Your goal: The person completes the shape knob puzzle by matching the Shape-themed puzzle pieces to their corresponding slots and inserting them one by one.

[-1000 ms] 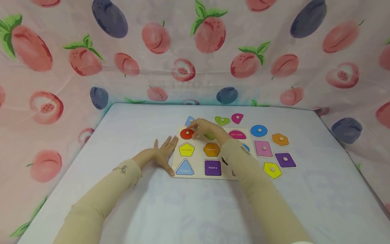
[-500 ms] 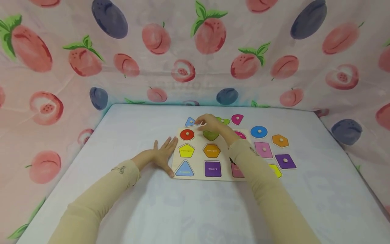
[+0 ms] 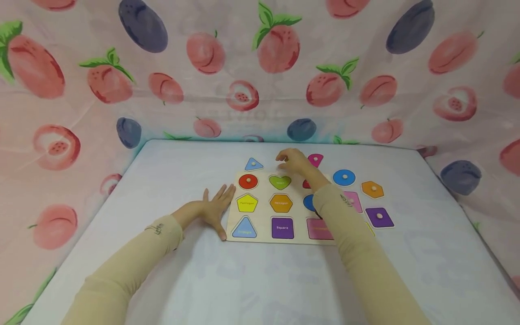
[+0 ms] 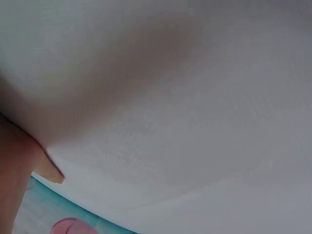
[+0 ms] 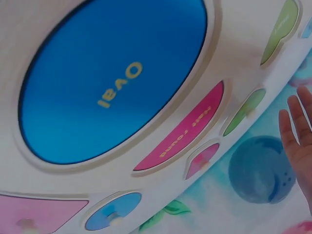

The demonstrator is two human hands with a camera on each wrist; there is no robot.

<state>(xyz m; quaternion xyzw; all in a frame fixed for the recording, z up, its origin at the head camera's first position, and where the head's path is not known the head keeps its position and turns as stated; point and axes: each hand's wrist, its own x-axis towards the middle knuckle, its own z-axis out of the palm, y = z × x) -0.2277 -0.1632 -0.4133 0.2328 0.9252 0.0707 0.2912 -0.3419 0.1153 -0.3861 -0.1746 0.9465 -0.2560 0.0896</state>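
Observation:
In the head view, my left hand (image 3: 212, 211) lies spread on the table at the left edge of a wooden shape puzzle board (image 3: 298, 234), fingertips and thumb right at its edge. Over the far edge of the board my right hand (image 3: 295, 161) hovers with loosely bent fingers and nothing in them. It covers the green heart piece, whose knob shows in the right wrist view, where the heart piece (image 5: 243, 114) lies past the board. A red circle piece (image 3: 245, 183) with a knob sits in the board's far left corner recess. Left of my right hand lies a blue triangle piece (image 3: 253, 166).
More knobbed pieces lie beyond and right of the board: a magenta half-round (image 3: 313, 162), a blue oval (image 3: 343, 179), an orange hexagon (image 3: 369, 192), a purple square (image 3: 375, 221), a pink rectangle (image 3: 351, 197) and a partly hidden yellow one. A fruit-print cloth (image 3: 219, 97) hangs behind the table.
My right hand has moved away from the red circle piece, past the blue triangle piece, rightward to the heart piece. My left hand stays at the board's left edge.

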